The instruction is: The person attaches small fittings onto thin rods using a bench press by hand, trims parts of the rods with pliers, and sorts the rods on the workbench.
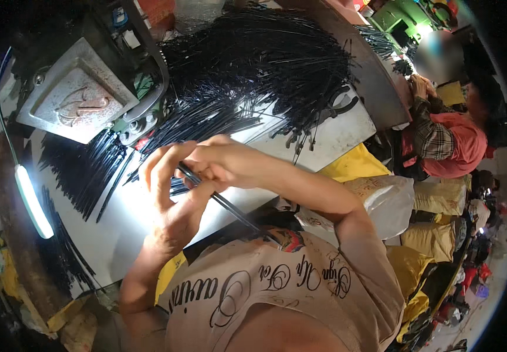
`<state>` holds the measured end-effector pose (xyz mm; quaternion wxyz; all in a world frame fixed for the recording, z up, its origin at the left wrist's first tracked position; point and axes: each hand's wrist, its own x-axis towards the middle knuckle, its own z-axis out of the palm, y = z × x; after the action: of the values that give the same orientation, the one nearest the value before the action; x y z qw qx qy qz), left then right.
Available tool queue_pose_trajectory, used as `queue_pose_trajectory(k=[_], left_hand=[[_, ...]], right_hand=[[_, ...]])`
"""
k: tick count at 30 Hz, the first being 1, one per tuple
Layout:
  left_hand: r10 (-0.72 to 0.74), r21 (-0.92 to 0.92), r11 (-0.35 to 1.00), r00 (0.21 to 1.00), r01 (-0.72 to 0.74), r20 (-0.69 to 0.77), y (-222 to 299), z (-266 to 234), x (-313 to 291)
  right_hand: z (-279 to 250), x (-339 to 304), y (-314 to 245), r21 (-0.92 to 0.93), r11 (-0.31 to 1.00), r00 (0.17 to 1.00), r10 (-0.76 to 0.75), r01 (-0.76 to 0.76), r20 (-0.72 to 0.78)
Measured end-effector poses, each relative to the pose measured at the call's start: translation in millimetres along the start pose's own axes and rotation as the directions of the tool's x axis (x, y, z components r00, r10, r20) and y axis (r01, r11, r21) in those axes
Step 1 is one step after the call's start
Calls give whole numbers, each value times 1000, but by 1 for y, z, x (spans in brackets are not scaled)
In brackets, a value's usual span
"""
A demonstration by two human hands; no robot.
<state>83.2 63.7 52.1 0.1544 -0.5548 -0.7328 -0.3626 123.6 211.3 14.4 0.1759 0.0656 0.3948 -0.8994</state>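
Thin black rods (pixel 233 208) in a narrow bundle slant from my fingers down toward my shirt; how many there are I cannot tell. My left hand (pixel 171 214) grips them near their upper end, thumb on one side and fingers curled over. Closed around the same end, my right hand (pixel 224 164) reaches in from the right, its fingertips partly hidden behind the rods and the left hand. Both hands are above the near edge of the white table (pixel 130 240), in front of a metal machine (pixel 83 94) with a pale cover plate. Loose rods lie just beyond my fingers.
A large heap of black rods (pixel 253 64) covers the table's far side. More rods (pixel 83 176) fan out below the machine. A lit tube lamp (pixel 33 202) stands at left. Yellow sacks (pixel 356 164) lie to the right, and another person (pixel 450 141) sits at a bench farther off.
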Motion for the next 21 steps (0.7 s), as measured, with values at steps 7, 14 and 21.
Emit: queue_pose_trajectory(k=[7, 14, 21], left_hand=[[-216, -97, 974, 964, 203, -155, -29, -10, -36], [-197, -82, 979, 975, 189, -105, -31, -19, -37], [-168, -91, 983, 984, 162, -64, -30, -14, -37]], right_hand=[[-20, -30, -23, -782, 620, 935, -315, 71, -164], [-94, -149, -36, -924, 138, 682, -636, -358, -359], [-83, -131, -14, -833, -361, 761, -640, -418, -105]])
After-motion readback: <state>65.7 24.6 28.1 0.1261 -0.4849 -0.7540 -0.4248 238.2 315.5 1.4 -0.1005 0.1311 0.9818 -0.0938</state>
